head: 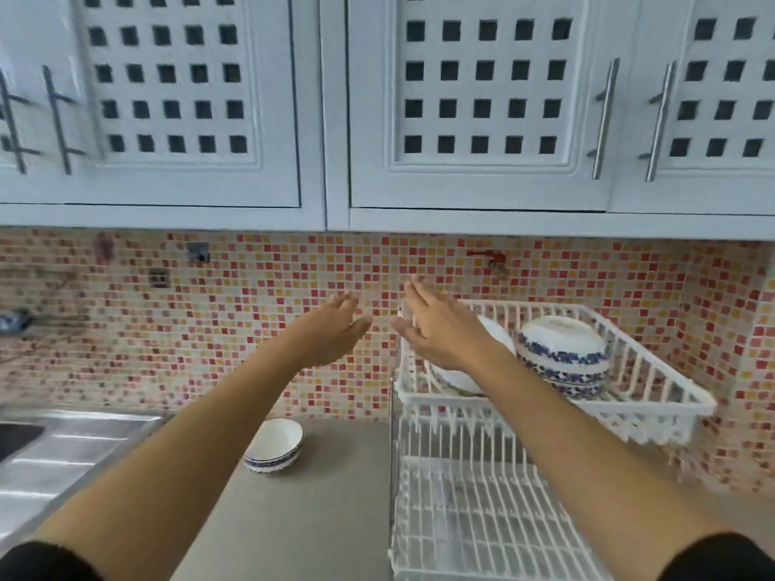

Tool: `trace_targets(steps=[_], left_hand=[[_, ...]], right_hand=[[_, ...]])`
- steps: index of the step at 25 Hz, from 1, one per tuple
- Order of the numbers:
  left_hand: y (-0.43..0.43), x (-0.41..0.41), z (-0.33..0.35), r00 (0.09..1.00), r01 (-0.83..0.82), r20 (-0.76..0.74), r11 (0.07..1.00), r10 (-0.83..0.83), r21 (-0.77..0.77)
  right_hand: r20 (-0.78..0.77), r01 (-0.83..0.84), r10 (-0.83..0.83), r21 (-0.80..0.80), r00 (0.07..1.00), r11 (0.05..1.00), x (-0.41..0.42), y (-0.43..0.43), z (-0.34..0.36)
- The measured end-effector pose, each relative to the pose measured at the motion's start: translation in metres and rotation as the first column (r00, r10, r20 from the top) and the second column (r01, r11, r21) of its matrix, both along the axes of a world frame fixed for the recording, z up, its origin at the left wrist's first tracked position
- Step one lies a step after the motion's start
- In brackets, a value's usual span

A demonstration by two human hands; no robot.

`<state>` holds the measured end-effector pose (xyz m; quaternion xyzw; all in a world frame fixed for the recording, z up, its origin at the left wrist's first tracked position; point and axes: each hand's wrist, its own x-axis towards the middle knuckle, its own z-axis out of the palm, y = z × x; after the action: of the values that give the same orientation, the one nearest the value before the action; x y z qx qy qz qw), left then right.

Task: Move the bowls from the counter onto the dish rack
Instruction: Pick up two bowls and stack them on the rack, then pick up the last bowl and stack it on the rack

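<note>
Both arms reach forward and up in front of the mosaic backsplash (209, 329), its small tiles red, orange and cream. The left hand (335, 329) is raised with its fingers loosely spread and nothing in it, apart from everything on the surface. The right hand (436, 325) is likewise spread flat and empty, palm down, held in front of the near-left corner of the dish rack's upper tier; whether it touches the wire cannot be told. The dish rack (654, 406) is a white two-level wire frame standing on the grey surface (335, 475) at the right. On its upper tier sit upturned bowls with blue pattern (562, 354), stacked rim down, and to their left a white dish (461, 379) partly hidden behind the right wrist. The lower tier (482, 517) shows only bare white wires. One bowl (274, 444), white inside with a blue patterned band outside, stands upright on the surface, left of the rack and beneath the left forearm. A steel sink drainboard (75, 446) lies at the far left. Overhead hang white cabinets (482, 98) with square lattice cut-outs and metal bar handles (606, 119). No writing or brand mark can be read on any item; the picture is somewhat blurred. Dark sleeves (725, 559) show at the lower corners.
</note>
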<state>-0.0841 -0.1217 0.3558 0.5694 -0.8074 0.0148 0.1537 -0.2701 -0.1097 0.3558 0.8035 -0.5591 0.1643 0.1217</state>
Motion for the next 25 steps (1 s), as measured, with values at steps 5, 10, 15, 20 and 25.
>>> trace_targets(steps=[5,10,15,20,25], left_hand=[[0.028,0.109,-0.035,0.989,-0.147,0.046,0.984,0.143,0.096],[0.03,0.184,-0.075,0.964,-0.258,-0.02,0.948,0.267,0.186],[0.009,0.207,-0.133,0.952,-0.25,-0.107,0.93,0.287,0.27],[-0.055,0.225,-0.187,0.9,-0.354,-0.123,0.865,0.419,0.357],[-0.131,0.242,-0.247,0.828,-0.422,-0.154,0.779,0.54,0.464]], right_hand=[[0.086,-0.062,0.059,0.037,0.995,0.997,0.123,0.009,-0.034],[0.205,-0.087,0.058,0.136,0.977,0.987,0.195,0.0,-0.075],[0.152,-0.039,0.005,0.217,0.988,0.975,0.231,-0.034,-0.135],[0.141,0.056,-0.104,0.306,0.985,0.95,0.252,-0.106,-0.193],[0.134,0.124,-0.199,0.431,0.971,0.894,0.27,-0.188,-0.255]])
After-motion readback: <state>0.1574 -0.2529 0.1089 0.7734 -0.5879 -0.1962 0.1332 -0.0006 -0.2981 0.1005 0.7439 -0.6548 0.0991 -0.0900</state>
